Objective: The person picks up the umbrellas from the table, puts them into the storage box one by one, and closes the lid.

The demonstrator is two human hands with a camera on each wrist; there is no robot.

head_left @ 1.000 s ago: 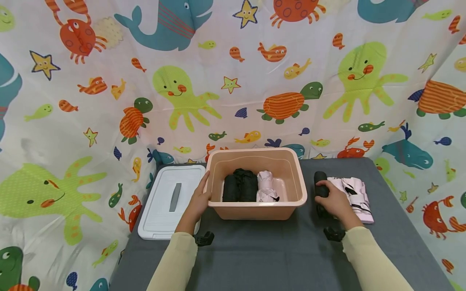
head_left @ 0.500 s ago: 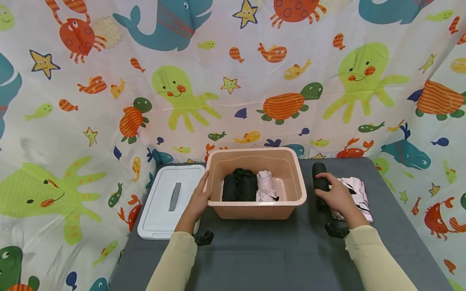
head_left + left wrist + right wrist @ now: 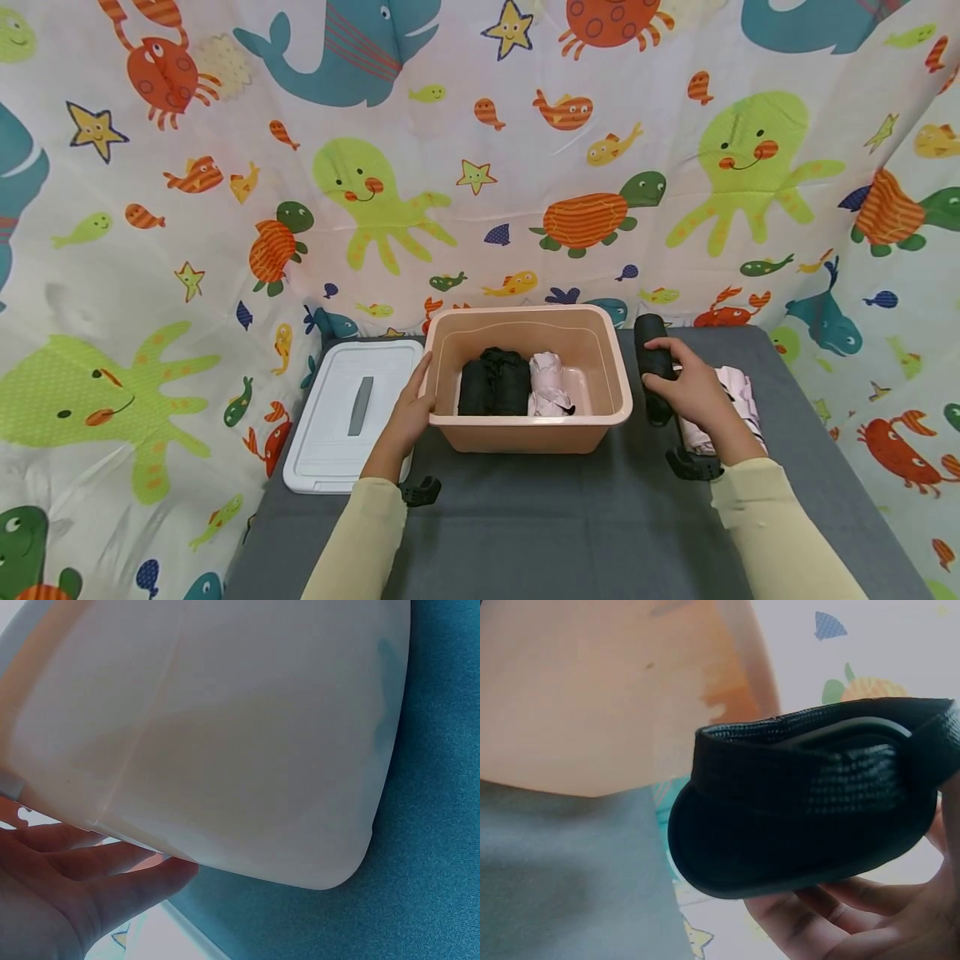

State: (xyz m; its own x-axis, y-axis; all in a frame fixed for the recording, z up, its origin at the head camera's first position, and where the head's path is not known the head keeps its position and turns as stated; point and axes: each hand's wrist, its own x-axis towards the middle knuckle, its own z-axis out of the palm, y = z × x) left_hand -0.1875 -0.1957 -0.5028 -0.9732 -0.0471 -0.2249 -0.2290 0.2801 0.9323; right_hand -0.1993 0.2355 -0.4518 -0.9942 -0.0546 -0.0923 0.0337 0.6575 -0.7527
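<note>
My right hand (image 3: 701,396) grips a black compact umbrella (image 3: 652,358), held off the table just right of the peach plastic box (image 3: 525,437). In the right wrist view the umbrella's oval end and strap (image 3: 802,780) face the camera, with fingers (image 3: 825,922) beneath it. My left hand (image 3: 411,414) rests against the box's left side with its fingers extended; the left wrist view shows those fingers (image 3: 142,889) along the box wall. Inside the box stand black bundles (image 3: 495,383) and a pink rolled bundle (image 3: 549,383) beside them.
A folded pink bundle with black trim (image 3: 738,400) lies on the grey table right of the box, partly hidden by my right hand. A white lid with a grey handle (image 3: 352,417) lies to the left. A sea-animal curtain (image 3: 480,208) hangs close behind.
My right hand has lifted the umbrella from beside the pink bundle and shifted it slightly left and upward. My left hand and the box stay in place.
</note>
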